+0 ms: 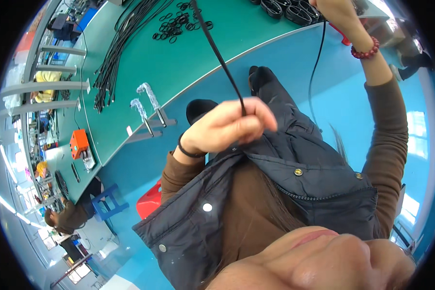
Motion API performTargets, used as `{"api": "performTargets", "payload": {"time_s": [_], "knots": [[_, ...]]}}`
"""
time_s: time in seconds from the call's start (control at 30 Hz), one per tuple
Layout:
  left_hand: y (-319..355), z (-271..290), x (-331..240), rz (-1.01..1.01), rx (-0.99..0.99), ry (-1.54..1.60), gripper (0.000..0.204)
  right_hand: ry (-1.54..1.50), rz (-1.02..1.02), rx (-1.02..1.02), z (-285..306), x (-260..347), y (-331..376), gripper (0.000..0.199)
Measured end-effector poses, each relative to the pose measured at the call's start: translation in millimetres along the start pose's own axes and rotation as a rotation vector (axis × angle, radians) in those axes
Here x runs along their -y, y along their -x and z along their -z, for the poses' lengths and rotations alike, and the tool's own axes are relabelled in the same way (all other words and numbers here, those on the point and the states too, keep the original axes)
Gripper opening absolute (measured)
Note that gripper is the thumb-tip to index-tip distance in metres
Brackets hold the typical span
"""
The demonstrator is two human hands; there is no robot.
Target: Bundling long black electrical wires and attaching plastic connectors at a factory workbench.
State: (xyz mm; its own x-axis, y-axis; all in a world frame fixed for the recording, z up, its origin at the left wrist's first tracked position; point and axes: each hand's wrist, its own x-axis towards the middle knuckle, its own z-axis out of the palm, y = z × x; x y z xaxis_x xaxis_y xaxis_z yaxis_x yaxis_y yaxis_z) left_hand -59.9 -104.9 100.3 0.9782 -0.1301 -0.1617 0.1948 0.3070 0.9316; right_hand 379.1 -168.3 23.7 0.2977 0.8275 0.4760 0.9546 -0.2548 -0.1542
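My left hand (231,126) is closed around a black cable (219,54) in front of my chest. From that grip the cable runs up and away over the green bench (179,63), past the top of the view. My right hand (337,13) is raised at the top right, partly cut off by the edge, with its fingers closed. A thin black cable length (317,60) hangs from it in a curve toward my legs. Whether both lengths belong to one cable cannot be seen. Small black rings (176,25) lie scattered on the bench, beside a bundle of straight black cables (118,48).
Coiled black cables (297,13) sit at the bench's far right. Two plastic-wrapped metal brackets (151,96) stick out at its edge. An orange device (79,143) stands farther left. A red stool (150,200) and a blue stool (108,205) are at left, near another person (75,216).
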Motion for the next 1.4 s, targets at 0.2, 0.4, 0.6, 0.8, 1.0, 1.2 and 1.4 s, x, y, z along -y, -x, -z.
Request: {"api": "performTargets", "payload": {"time_s": [0.2, 0.4, 0.6, 0.8, 1.0, 1.2, 1.4], "knots": [[36.5, 36.3, -47.9, -0.881, 0.281, 0.443, 0.04, 0.186, 0.133, 0.268, 36.9, 138.8, 135.0, 0.023], [4.7, 120.1, -21.9, -0.882, -0.474, -0.222, 0.042, -0.528, 0.332, 0.733, 77.5, 229.9, 166.8, 0.018], [15.5, 122.7, 42.2, -0.299, -0.38, -0.645, 0.035, -0.656, 0.419, 0.13, 146.4, 192.2, 98.3, 0.022], [-12.1, 60.4, 35.7, 0.024, 0.227, 0.122, 0.041, -0.358, -0.054, -0.143, 101.5, 127.4, 67.9, 0.022], [-10.6, 68.9, 24.2, -0.198, 0.613, 0.357, 0.051, -0.571, 0.005, 0.229, -8.4, 151.0, 78.6, 0.017], [-28.2, 104.5, 32.3, -0.728, -0.167, 0.409, 0.049, -0.845, -0.044, 0.652, 52.0, 265.3, 138.6, 0.009], [-25.2, 85.3, 52.0, -0.441, -0.2, 0.184, 0.041, -0.805, 0.261, 0.177, 71.6, 252.9, 64.6, 0.005]]}}
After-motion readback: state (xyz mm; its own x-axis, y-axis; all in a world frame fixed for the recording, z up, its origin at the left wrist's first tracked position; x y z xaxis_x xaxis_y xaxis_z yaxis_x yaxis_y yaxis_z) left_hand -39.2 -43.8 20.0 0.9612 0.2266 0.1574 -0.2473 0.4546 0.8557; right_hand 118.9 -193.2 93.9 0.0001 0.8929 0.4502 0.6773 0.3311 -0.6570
